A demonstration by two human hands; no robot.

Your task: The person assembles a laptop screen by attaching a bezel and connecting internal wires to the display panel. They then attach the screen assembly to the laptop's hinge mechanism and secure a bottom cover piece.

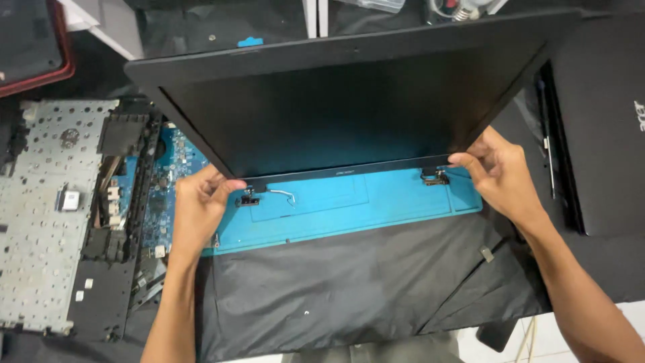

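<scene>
Black and matte, the laptop screen panel [342,101] is held tilted above the blue work mat [356,212], already separate from the laptop base [114,222], which lies opened to the left of the mat with its circuit board bared. The left hand [198,208] pinches the panel's lower left corner beside one metal hinge [248,198]; the right hand [494,171] grips the lower right corner near the other hinge [435,178]. Both are closed on it. By the look of it, the panel has yet to be laid flat.
</scene>
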